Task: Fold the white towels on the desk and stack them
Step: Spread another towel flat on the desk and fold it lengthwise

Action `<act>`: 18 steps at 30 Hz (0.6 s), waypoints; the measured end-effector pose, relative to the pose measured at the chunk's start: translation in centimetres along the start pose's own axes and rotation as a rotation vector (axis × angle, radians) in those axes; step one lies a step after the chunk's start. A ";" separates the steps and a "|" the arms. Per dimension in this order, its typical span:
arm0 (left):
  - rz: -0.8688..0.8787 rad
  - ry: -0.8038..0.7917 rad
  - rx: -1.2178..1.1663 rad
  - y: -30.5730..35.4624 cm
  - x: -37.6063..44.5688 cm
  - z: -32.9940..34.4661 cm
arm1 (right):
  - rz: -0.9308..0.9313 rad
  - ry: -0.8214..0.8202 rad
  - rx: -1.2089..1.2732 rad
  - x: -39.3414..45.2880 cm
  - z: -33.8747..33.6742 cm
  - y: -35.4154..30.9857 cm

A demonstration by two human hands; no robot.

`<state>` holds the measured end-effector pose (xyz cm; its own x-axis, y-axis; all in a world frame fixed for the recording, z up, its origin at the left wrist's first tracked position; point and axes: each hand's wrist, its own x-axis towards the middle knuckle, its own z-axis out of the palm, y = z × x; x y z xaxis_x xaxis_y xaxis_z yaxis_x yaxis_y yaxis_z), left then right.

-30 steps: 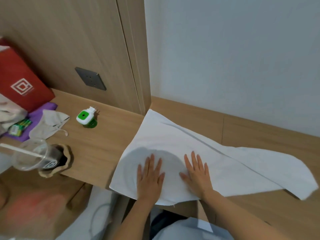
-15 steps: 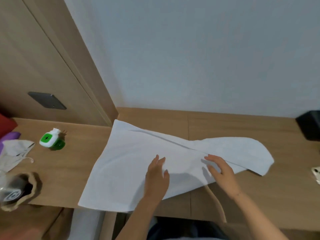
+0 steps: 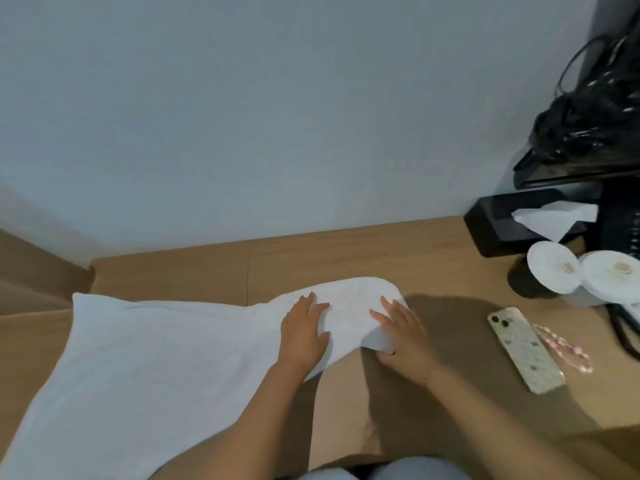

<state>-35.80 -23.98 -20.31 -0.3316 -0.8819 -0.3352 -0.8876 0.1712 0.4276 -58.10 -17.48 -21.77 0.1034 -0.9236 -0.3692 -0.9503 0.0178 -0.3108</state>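
Towel (image 3: 156, 358), white, spread flat over the left and middle of a wooden desk (image 3: 433, 271), near edge hanging past the front, right end narrowing to a rounded tip. Left hand (image 3: 302, 332) laid palm-down on that right end, fingers straight and close together, pressing the cloth. Right hand (image 3: 403, 336) palm-down just beside it on the tip, fingers straight and slightly spread, thumb at the cloth's lower edge; whether the thumb pinches the edge, cannot tell. Hands near each other, not touching. Phone (image 3: 524, 349) face-down to the right, well apart from the towel, with a pink beaded strap (image 3: 564, 351) lying just beside it. Further back on the right, two white paper lids (image 3: 585, 273) side by side, a black tissue box (image 3: 512, 221) with a tissue sticking out against the wall, and a black plastic bag (image 3: 595, 116) above. Pale wall (image 3: 277, 116) behind the desk.
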 end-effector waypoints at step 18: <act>0.042 0.019 -0.075 -1.2 0.9 -1.7 | 0.049 0.008 0.167 2.7 -6.6 1.7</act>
<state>-34.46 -25.78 -19.68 -0.3616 -0.8827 -0.3001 -0.8464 0.1759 0.5027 -61.39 -22.47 -17.56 0.0551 -0.9230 -0.3808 -0.8922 0.1257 -0.4338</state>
